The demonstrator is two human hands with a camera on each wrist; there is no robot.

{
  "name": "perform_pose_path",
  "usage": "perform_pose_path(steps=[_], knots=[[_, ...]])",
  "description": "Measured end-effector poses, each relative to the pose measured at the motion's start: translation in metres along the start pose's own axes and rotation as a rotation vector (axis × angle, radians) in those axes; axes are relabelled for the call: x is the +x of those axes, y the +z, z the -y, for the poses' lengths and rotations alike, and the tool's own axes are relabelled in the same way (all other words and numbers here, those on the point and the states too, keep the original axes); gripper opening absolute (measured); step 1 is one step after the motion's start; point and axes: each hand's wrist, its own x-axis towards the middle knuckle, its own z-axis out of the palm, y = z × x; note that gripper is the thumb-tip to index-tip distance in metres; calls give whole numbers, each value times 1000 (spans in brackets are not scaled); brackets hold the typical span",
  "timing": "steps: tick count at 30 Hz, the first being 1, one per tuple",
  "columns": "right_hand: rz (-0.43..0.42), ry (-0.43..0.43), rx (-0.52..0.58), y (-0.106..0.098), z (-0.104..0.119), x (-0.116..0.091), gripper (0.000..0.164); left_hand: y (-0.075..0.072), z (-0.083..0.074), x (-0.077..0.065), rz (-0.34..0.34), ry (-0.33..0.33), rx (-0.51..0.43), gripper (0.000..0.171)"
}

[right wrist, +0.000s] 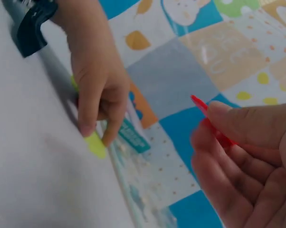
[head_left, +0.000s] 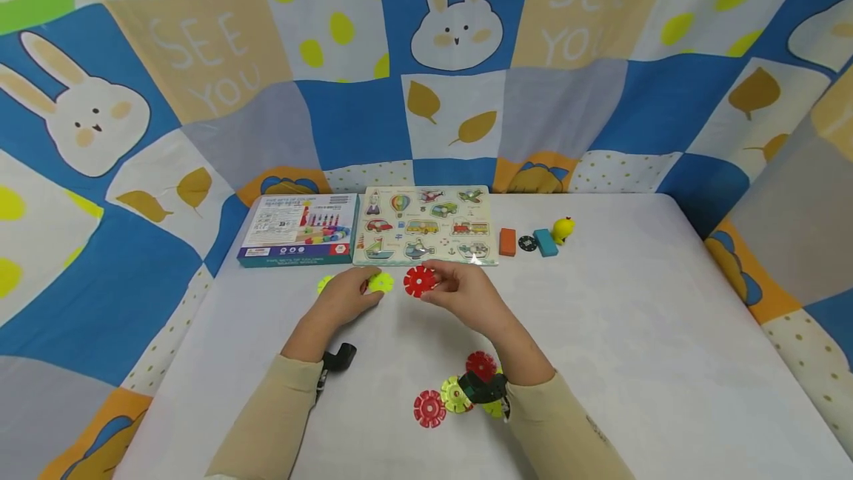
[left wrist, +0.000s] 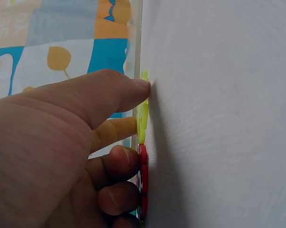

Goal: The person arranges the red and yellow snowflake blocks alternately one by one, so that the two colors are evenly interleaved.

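Note:
My left hand (head_left: 343, 296) pinches a yellow-green notched plastic disc (head_left: 382, 282) between thumb and finger. In the left wrist view a red disc (left wrist: 143, 183) lines up edge to edge with this yellow-green disc (left wrist: 142, 126), beside the curled lower fingers. Another yellow-green disc (head_left: 323, 284) peeks out left of that hand, mostly hidden. Just to the right, my right hand (head_left: 469, 296) holds a red flower-shaped disc (head_left: 418, 281) by its edge, with a small gap between it and the yellow-green one. The right wrist view shows this red disc (right wrist: 200, 103) nearly edge-on under the thumb.
Several loose red and yellow-green discs (head_left: 429, 409) lie near the right forearm, partly covered by its wrist camera. Behind the hands are a boxed set (head_left: 296, 232) and a picture puzzle board (head_left: 426, 227). Orange (head_left: 507, 242) and blue blocks (head_left: 546, 243) sit farther right, near a yellow toy (head_left: 563, 230).

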Motion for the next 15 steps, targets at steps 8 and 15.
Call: perform_pose_path(steps=[8, 15], knots=[[-44, 93, -193, 25, -20, 42, 52, -1, 2, 1, -2, 22, 20, 58], [-10, 120, -385, 47, -39, 60, 52, -1, 1, -1, 0, 31, 4, 57]])
